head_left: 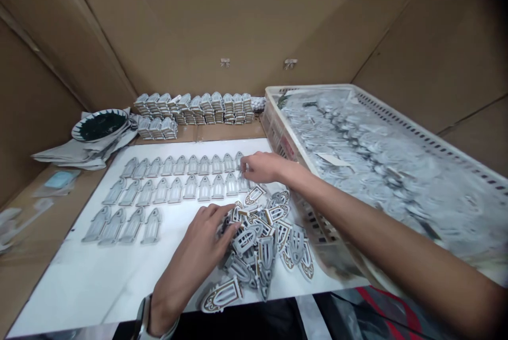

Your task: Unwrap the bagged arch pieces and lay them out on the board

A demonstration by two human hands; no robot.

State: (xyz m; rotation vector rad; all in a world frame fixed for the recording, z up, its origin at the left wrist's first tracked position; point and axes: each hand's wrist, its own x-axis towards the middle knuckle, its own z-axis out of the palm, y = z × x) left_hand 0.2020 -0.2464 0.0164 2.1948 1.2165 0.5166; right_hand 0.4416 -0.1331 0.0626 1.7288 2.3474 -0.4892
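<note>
My left hand (204, 239), wearing a wristwatch (143, 316), rests at the left edge of a heap of small arched window-shaped pieces (265, 247). Its thumb and forefinger are apart, touching pieces in the heap. Farther out, my right hand (260, 167) is closed, fingertips down on an arched piece (239, 159) at the right end of the back row. Grey backs show on the laid-out pieces (181, 165), which stand in two long rows and a shorter front row (136, 225). Some heaped pieces show white and gold fronts.
A white plastic crate (289, 141) of bagged items stands at the right, under my right forearm. Stacks of pieces (198, 109) line the back cardboard wall. At left, a bowl of dark green material (102, 125) sits on papers (75, 152). White board (130, 282) covers the worktop.
</note>
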